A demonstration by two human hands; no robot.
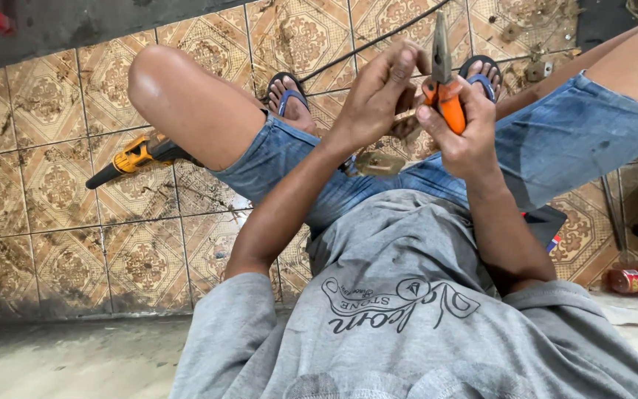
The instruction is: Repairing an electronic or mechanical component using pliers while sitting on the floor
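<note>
The right hand (461,140) grips orange-handled pliers (443,81) pointing toward twelve o'clock, while the left hand (379,92), at nine o'clock beside them, pinches something too small to tell.

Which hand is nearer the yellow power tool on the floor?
Left. The left hand is raised between the knees, on the side toward the yellow tool lying under the left leg. The right hand, gripping the orange pliers, is farther away.

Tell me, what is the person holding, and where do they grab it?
The right hand holds pliers by the orange handles, jaws pointing away. The left hand pinches something small beside the pliers; what it is cannot be told.
</note>
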